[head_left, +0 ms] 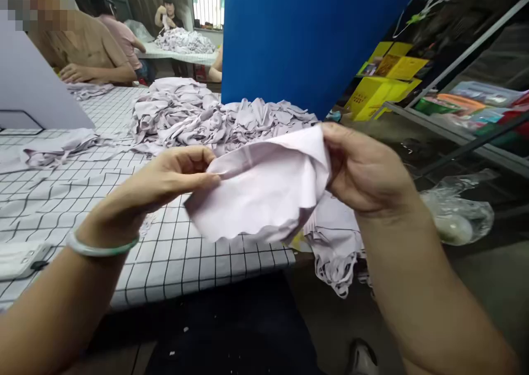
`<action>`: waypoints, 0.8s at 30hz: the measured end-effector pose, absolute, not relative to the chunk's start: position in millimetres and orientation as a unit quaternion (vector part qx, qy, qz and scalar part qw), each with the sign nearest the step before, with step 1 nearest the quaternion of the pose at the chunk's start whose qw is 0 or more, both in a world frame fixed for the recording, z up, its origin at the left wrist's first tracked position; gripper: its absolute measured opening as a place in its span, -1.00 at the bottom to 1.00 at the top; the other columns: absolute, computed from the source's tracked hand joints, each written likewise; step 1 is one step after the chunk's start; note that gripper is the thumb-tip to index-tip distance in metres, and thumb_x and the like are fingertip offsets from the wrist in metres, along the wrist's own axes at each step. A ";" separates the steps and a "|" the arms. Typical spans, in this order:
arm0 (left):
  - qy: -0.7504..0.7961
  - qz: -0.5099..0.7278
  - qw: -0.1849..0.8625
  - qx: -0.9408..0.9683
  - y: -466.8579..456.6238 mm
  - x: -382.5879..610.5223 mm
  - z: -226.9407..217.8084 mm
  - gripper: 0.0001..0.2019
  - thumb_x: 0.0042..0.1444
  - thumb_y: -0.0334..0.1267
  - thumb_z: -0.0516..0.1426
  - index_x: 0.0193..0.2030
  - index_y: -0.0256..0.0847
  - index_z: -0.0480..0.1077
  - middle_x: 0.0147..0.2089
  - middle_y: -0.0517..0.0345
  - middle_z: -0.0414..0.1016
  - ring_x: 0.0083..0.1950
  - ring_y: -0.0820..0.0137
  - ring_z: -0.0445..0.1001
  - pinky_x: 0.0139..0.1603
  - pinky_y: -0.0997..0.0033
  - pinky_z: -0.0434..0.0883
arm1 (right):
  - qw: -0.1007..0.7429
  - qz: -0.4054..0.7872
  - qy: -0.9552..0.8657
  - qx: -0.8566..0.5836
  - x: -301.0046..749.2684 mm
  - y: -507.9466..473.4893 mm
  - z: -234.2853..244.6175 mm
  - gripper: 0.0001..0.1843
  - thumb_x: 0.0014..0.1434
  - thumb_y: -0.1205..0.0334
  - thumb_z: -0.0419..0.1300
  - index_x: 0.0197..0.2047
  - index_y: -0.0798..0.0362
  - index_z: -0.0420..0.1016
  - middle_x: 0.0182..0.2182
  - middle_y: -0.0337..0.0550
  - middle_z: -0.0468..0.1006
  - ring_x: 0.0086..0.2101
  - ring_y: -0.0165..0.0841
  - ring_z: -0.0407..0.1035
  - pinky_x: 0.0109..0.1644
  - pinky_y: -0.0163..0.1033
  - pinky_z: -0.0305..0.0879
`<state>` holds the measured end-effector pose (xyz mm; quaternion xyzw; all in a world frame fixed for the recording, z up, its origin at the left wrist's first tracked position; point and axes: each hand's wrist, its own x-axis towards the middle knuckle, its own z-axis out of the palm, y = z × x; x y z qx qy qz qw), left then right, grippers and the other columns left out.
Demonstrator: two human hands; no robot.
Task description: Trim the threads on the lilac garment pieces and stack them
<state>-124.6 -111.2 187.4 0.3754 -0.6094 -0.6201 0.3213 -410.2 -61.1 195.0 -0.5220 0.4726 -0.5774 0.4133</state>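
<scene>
A pale lilac fabric piece (260,190) is stretched between both hands above the near edge of the table. My left hand (171,174) pinches its left edge with thumb and fingers closed; a pale green bangle (99,248) circles that wrist. My right hand (363,168) grips the piece's upper right corner, fingers folded over the cloth. More lilac pieces (334,248) hang off the table edge below my right hand.
A big heap of the same lilac pieces (215,116) lies on the grid-patterned tablecloth (173,259). A blue board (306,39) stands behind it. Other people sit at the far left and back. A plastic bag (454,215) and shelves are at right.
</scene>
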 end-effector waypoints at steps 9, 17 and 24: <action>-0.691 -0.332 0.266 0.585 -92.6 -82.4 36.7 -0.74 0.03 -0.29 0.26 -0.11 -0.26 0.48 -0.10 -0.06 0.51 -0.13 0.22 0.49 -0.08 0.24 0.44 | 0.300 -0.422 0.679 -0.521 -386.4 -45.1 8.6 -0.74 0.07 0.03 0.24 -0.25 0.02 0.43 -0.34 -0.18 0.49 -0.36 -0.33 0.36 -0.21 -0.16 0.35; -0.828 -0.084 0.172 0.527 -20.4 -99.9 2.0 -0.51 0.11 -0.17 0.22 0.18 -0.22 0.31 0.21 -0.17 0.35 0.19 -0.02 0.28 0.17 -0.09 0.31 | 0.103 -0.229 0.643 -0.723 -338.8 1.6 7.7 -0.67 0.15 -0.03 0.25 -0.11 -0.01 0.50 -0.15 0.01 0.52 -0.11 -0.06 0.37 -0.04 0.01 0.31; -0.866 -0.044 0.155 0.474 -31.3 -122.0 1.9 -0.63 0.16 -0.23 0.15 0.10 -0.27 0.36 0.17 -0.20 0.39 0.18 -0.06 0.29 0.13 -0.12 0.30 | 0.395 -0.338 0.624 -0.584 -358.7 -10.7 46.9 -0.74 0.22 0.00 0.15 -0.34 0.01 0.46 -0.41 -0.14 0.53 -0.31 -0.24 0.41 -0.16 -0.12 0.32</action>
